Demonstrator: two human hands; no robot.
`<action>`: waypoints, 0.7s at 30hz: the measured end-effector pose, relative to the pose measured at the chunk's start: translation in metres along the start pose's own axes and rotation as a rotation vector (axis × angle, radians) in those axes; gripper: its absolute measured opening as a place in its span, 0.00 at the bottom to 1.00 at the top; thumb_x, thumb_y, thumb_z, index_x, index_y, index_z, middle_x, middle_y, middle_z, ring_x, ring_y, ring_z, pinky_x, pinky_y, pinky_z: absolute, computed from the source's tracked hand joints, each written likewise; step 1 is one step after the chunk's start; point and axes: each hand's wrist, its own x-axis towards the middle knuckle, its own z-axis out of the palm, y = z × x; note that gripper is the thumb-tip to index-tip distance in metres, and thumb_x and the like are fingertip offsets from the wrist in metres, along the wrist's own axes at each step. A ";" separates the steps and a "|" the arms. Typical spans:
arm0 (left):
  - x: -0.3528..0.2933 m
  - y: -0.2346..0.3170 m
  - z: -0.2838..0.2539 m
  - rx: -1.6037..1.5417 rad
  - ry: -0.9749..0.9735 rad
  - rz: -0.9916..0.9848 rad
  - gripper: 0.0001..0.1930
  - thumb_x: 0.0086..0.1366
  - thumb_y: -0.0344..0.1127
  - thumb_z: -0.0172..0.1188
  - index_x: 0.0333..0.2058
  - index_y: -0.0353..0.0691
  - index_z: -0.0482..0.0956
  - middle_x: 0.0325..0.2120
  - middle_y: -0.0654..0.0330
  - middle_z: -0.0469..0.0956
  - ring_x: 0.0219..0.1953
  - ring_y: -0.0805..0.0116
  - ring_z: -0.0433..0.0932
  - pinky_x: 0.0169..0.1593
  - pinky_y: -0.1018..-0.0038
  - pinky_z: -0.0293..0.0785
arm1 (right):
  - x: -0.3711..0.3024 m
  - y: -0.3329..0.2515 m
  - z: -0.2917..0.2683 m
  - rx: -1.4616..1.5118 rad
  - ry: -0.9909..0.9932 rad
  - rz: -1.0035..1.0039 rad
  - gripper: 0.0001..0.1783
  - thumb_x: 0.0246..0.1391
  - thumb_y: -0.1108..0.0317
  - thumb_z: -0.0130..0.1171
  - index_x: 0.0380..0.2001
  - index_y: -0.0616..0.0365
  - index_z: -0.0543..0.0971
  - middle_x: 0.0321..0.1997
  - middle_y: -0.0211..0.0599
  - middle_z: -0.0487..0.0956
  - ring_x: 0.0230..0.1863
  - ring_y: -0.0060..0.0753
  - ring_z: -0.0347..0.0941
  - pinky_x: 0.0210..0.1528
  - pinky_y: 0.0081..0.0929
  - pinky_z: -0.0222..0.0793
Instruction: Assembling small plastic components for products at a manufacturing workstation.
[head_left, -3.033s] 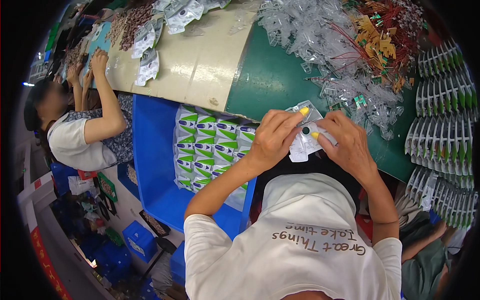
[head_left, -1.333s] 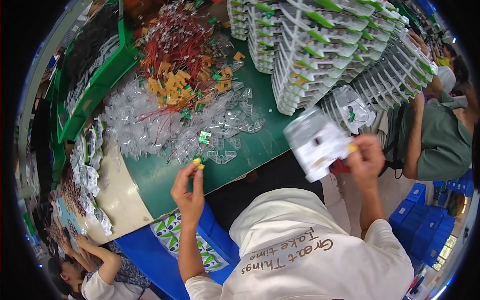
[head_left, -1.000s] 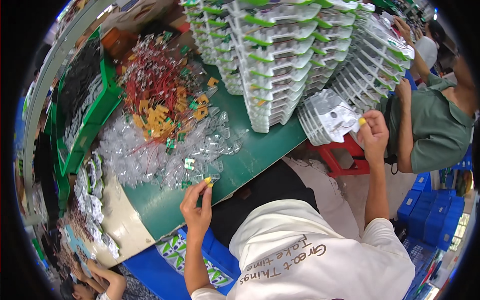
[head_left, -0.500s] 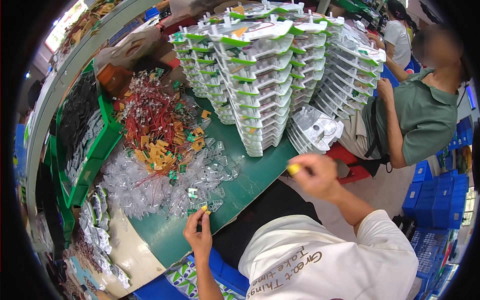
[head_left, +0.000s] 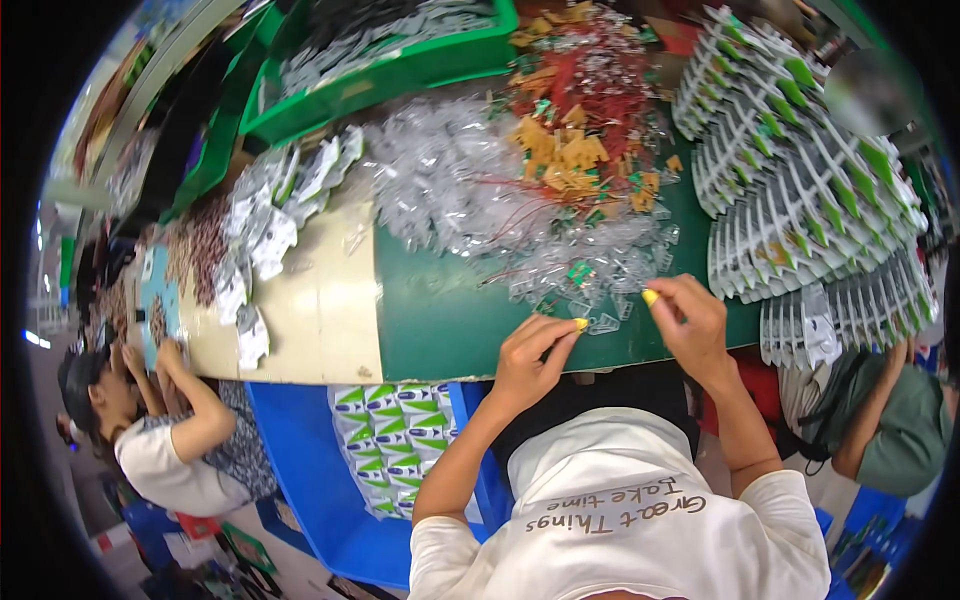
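Observation:
At the green worktop's front edge, my left hand (head_left: 535, 358) has thumb and index finger brought together in a pinch, with yellow at the fingertip. A little to the right, my right hand (head_left: 692, 322) makes a similar pinch, also yellow at the tip. Whatever either hand may hold is too small to make out. Between and just beyond them lie clear plastic pieces (head_left: 604, 324) and a small green circuit board (head_left: 580, 272). Farther back spreads a heap of clear plastic parts (head_left: 430, 180), beside orange-yellow pieces (head_left: 570, 150) tangled with red wires (head_left: 590, 75).
Stacked white-and-green housings (head_left: 800, 215) rise at the right. A green bin (head_left: 380, 85) of grey parts stands behind the heap. Silvery white parts (head_left: 265, 225) lie on the cream tabletop (head_left: 320, 300). Below the edge is a blue crate (head_left: 300, 440). One co-worker (head_left: 175, 440) sits left, another (head_left: 885, 430) right.
The view has turned, bringing the left co-worker and blue crate into sight. My right hand has come from beside the stacked housings to the clear pieces near my left hand.

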 end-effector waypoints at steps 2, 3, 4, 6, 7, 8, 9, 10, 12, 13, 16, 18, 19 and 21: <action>-0.004 0.000 -0.001 -0.005 -0.012 -0.022 0.07 0.59 0.21 0.64 0.38 0.32 0.82 0.30 0.53 0.82 0.31 0.58 0.80 0.35 0.69 0.74 | 0.013 0.000 0.007 0.031 -0.027 0.012 0.09 0.49 0.81 0.64 0.36 0.63 0.81 0.31 0.38 0.80 0.24 0.28 0.76 0.25 0.24 0.70; -0.005 0.001 -0.002 0.005 0.010 -0.026 0.07 0.58 0.21 0.64 0.37 0.32 0.82 0.30 0.53 0.82 0.30 0.58 0.80 0.35 0.68 0.74 | 0.023 -0.001 0.012 0.033 -0.006 -0.023 0.08 0.49 0.81 0.64 0.35 0.63 0.81 0.32 0.39 0.80 0.24 0.28 0.76 0.25 0.24 0.71; -0.004 0.001 0.000 0.004 0.013 -0.032 0.07 0.58 0.21 0.64 0.37 0.32 0.82 0.30 0.53 0.82 0.30 0.58 0.80 0.35 0.68 0.74 | 0.032 -0.001 0.016 0.029 0.024 -0.051 0.08 0.50 0.81 0.64 0.35 0.64 0.81 0.33 0.39 0.80 0.24 0.29 0.76 0.25 0.24 0.71; -0.003 -0.002 0.002 -0.008 0.032 0.028 0.08 0.58 0.20 0.64 0.37 0.32 0.82 0.30 0.53 0.82 0.31 0.57 0.80 0.36 0.68 0.75 | 0.047 -0.002 0.026 0.051 0.011 -0.052 0.07 0.51 0.80 0.63 0.35 0.63 0.81 0.35 0.39 0.80 0.25 0.31 0.77 0.25 0.24 0.71; -0.003 -0.003 0.002 -0.006 0.035 0.023 0.08 0.58 0.20 0.64 0.37 0.32 0.82 0.30 0.53 0.82 0.31 0.57 0.80 0.36 0.68 0.75 | 0.053 -0.003 0.032 0.055 -0.001 -0.079 0.07 0.51 0.80 0.63 0.35 0.63 0.81 0.35 0.39 0.80 0.26 0.32 0.77 0.26 0.25 0.72; -0.002 -0.003 0.002 -0.006 0.020 0.033 0.08 0.58 0.20 0.64 0.37 0.32 0.82 0.31 0.53 0.82 0.31 0.57 0.80 0.36 0.68 0.75 | 0.058 -0.004 0.038 0.059 -0.012 -0.106 0.07 0.51 0.80 0.63 0.36 0.62 0.81 0.35 0.39 0.80 0.26 0.34 0.78 0.26 0.27 0.72; -0.001 -0.002 0.002 -0.005 0.004 0.043 0.08 0.57 0.20 0.64 0.37 0.31 0.82 0.31 0.53 0.82 0.31 0.57 0.80 0.36 0.67 0.75 | 0.063 -0.007 0.039 0.044 -0.084 -0.075 0.07 0.51 0.79 0.62 0.36 0.62 0.81 0.34 0.39 0.80 0.27 0.40 0.78 0.29 0.31 0.74; -0.001 -0.002 0.002 0.000 0.008 0.034 0.08 0.57 0.20 0.64 0.37 0.31 0.82 0.31 0.53 0.82 0.31 0.57 0.80 0.36 0.67 0.75 | 0.064 -0.008 0.043 0.052 -0.092 -0.075 0.07 0.51 0.79 0.62 0.36 0.62 0.81 0.34 0.39 0.80 0.27 0.40 0.78 0.29 0.31 0.74; -0.003 -0.002 0.001 -0.010 0.023 0.029 0.08 0.57 0.20 0.64 0.37 0.31 0.82 0.31 0.53 0.82 0.32 0.57 0.80 0.36 0.68 0.75 | 0.064 -0.010 0.049 0.041 -0.184 -0.174 0.08 0.49 0.79 0.62 0.35 0.62 0.81 0.36 0.39 0.79 0.32 0.43 0.79 0.33 0.35 0.75; -0.002 -0.002 0.002 -0.008 0.027 0.022 0.08 0.57 0.20 0.64 0.37 0.31 0.82 0.31 0.53 0.82 0.32 0.57 0.80 0.36 0.68 0.75 | 0.065 -0.009 0.050 0.046 -0.192 -0.175 0.08 0.49 0.79 0.62 0.35 0.62 0.81 0.36 0.39 0.79 0.32 0.43 0.79 0.33 0.35 0.75; -0.001 -0.001 0.003 -0.014 0.020 0.005 0.08 0.57 0.20 0.64 0.36 0.32 0.82 0.31 0.53 0.82 0.32 0.57 0.80 0.36 0.68 0.75 | 0.068 -0.007 0.050 -0.150 -0.183 -0.317 0.10 0.48 0.80 0.62 0.37 0.60 0.81 0.40 0.39 0.78 0.39 0.46 0.79 0.37 0.38 0.76; -0.001 -0.001 0.004 -0.019 0.030 0.021 0.08 0.57 0.20 0.64 0.36 0.32 0.82 0.31 0.53 0.82 0.32 0.57 0.80 0.36 0.68 0.75 | 0.074 -0.004 0.049 -0.348 -0.228 -0.396 0.13 0.47 0.80 0.61 0.38 0.60 0.80 0.44 0.39 0.76 0.43 0.46 0.78 0.40 0.39 0.76; -0.002 -0.001 0.003 -0.017 0.030 0.018 0.08 0.57 0.20 0.64 0.36 0.32 0.82 0.31 0.53 0.82 0.32 0.57 0.80 0.36 0.68 0.75 | 0.076 -0.004 0.048 -0.345 -0.230 -0.395 0.13 0.47 0.80 0.61 0.38 0.60 0.80 0.44 0.39 0.76 0.43 0.46 0.78 0.40 0.39 0.76; -0.003 -0.002 0.003 -0.004 0.015 0.012 0.08 0.57 0.20 0.64 0.36 0.32 0.82 0.31 0.53 0.82 0.32 0.57 0.80 0.36 0.68 0.75 | 0.078 -0.003 0.045 -0.265 -0.295 -0.394 0.13 0.48 0.80 0.60 0.40 0.61 0.79 0.44 0.42 0.76 0.44 0.49 0.77 0.42 0.40 0.76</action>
